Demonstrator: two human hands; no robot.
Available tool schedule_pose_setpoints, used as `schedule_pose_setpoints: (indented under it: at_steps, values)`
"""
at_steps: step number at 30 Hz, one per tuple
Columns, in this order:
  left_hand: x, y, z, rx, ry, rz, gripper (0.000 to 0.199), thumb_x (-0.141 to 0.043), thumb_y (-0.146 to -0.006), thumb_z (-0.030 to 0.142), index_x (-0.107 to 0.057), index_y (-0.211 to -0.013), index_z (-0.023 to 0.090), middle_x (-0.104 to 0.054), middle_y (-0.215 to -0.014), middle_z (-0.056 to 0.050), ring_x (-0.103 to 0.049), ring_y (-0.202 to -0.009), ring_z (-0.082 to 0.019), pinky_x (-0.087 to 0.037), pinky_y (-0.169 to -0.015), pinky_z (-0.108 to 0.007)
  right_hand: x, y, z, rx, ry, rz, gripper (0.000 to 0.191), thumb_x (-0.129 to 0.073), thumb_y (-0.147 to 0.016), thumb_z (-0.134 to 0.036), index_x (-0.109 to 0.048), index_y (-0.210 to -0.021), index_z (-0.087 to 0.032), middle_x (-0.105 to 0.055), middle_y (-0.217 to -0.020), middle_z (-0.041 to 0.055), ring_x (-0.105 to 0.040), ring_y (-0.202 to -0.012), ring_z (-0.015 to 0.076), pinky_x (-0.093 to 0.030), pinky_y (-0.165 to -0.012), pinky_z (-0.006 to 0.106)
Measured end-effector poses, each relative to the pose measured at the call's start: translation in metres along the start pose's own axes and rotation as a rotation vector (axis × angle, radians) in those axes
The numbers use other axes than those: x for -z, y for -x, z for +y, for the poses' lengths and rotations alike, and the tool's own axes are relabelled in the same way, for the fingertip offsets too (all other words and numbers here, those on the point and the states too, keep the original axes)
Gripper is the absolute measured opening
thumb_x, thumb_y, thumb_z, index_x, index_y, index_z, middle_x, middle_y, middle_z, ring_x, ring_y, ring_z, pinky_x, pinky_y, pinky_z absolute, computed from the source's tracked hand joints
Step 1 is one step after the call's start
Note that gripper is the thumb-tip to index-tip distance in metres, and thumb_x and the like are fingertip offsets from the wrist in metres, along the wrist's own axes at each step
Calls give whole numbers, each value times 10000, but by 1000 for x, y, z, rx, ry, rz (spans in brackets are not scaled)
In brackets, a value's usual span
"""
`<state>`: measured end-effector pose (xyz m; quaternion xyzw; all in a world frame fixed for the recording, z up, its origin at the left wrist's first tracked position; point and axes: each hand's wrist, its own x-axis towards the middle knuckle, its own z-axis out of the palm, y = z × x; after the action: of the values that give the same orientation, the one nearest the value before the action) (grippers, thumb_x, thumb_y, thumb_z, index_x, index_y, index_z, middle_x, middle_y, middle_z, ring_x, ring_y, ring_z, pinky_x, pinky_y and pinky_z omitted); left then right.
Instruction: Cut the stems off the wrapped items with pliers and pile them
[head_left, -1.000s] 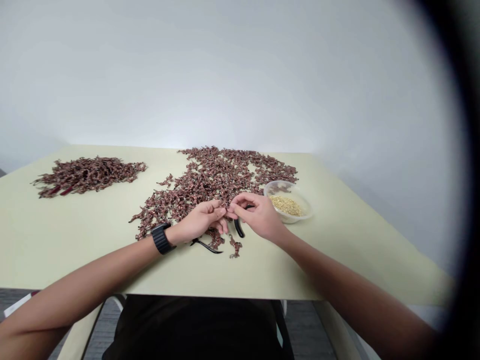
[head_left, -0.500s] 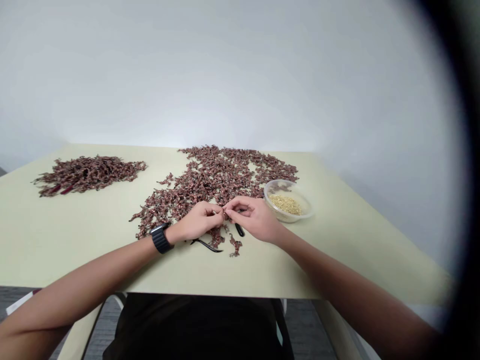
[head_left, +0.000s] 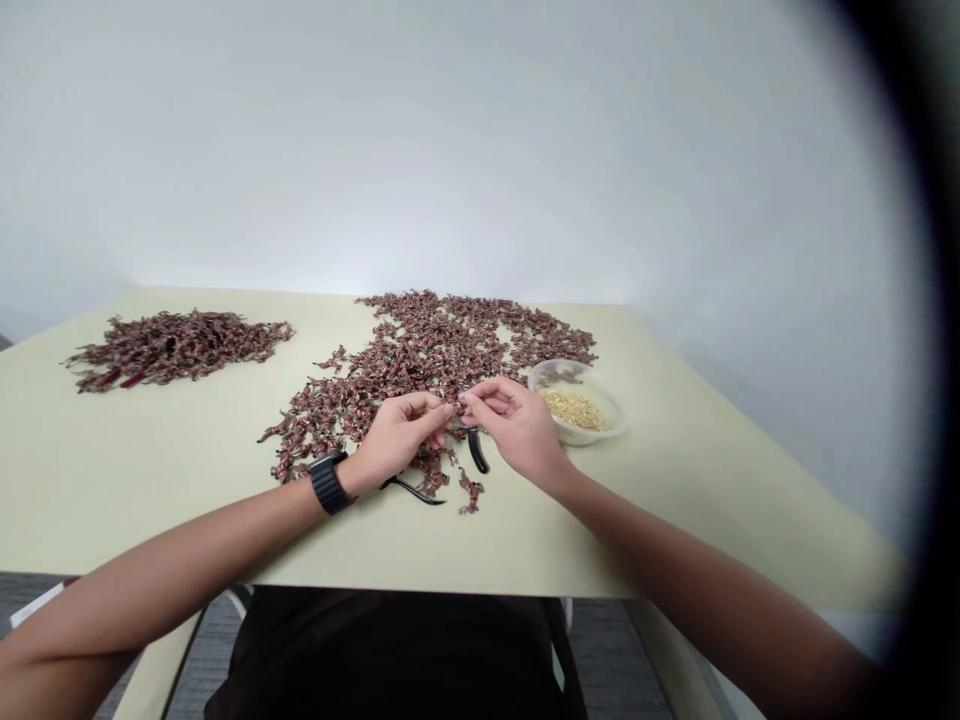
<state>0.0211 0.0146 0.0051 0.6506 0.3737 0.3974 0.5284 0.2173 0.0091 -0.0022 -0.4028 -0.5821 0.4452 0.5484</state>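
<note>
Over the front of a wide spread of small reddish-brown pieces [head_left: 420, 350], my left hand [head_left: 401, 435] and my right hand [head_left: 517, 425] meet fingertip to fingertip. Thumb and fingers of each are pinched together; a tiny brown piece seems to show between them, mostly hidden. A black curved handle [head_left: 478, 452] lies just below the fingers, and another thin black handle [head_left: 420, 492] rests by my left wrist. One loose brown piece [head_left: 470, 493] sits nearer the table's front edge. Beside my right hand stands a clear round bowl [head_left: 616, 420] holding small golden bits [head_left: 574, 408].
A second heap of brown pieces [head_left: 180, 345] with two dark red handles [head_left: 133, 379] lies on the left of the pale yellow table [head_left: 480, 555]. Behind the table rises a plain wall [head_left: 450, 150]. A black watch [head_left: 328, 483] is on my left wrist.
Both hands have shifted slightly, with their fingertips a little farther apart and higher. More of the black curved handle now shows between them.
</note>
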Motion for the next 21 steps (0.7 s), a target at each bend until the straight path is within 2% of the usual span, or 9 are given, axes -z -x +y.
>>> schedule_pose_setpoints:
  at_steps: [6, 10, 14, 18, 21]
  values:
    - [-4, 0, -4, -36, 77, 27, 385, -744, -876, 491, -654, -1029, 149, -716, -839, -48, -657, -720, -150, -545, -695, -271, -8, 1, 2, 55, 102, 68, 274, -685, -928, -475, -659, -957, -203, -740, -947, 81, -748, -905, 227, -672, -848, 384]
    - [-3, 0, -3, -59, 0, 60, 338, -717, -898, 472, -657, -928, 141, -672, -771, -29, -606, -683, -132, -489, -653, -245, -12, 4, 6, 68, 162, 40, 274, -642, -955, -482, -663, -995, -212, -747, -948, 88, -748, -863, 220, -659, -796, 360]
    - [-1, 1, -2, -122, -98, 78, 341, -626, -963, 411, -541, -752, 157, -518, -680, 24, -457, -626, -92, -380, -600, -222, -7, 6, 1, 110, 234, 17, 230, -647, -952, -441, -693, -971, -216, -742, -975, 83, -719, -888, 222, -635, -781, 349]
    - [1, 1, -4, -181, -279, 75, 285, -564, -982, 333, -506, -759, 166, -463, -692, 34, -409, -654, -98, -343, -618, -226, -4, 8, -9, 182, 349, 0, 156, -637, -954, -357, -713, -933, -223, -725, -965, 69, -680, -857, 209, -599, -711, 319]
    - [1, 2, -4, -209, -400, 49, 245, -536, -984, 310, -516, -785, 169, -486, -704, 31, -422, -662, -105, -335, -624, -232, -6, 10, -14, 217, 406, -12, 121, -634, -949, -312, -721, -933, -229, -726, -959, 62, -678, -873, 211, -592, -741, 326]
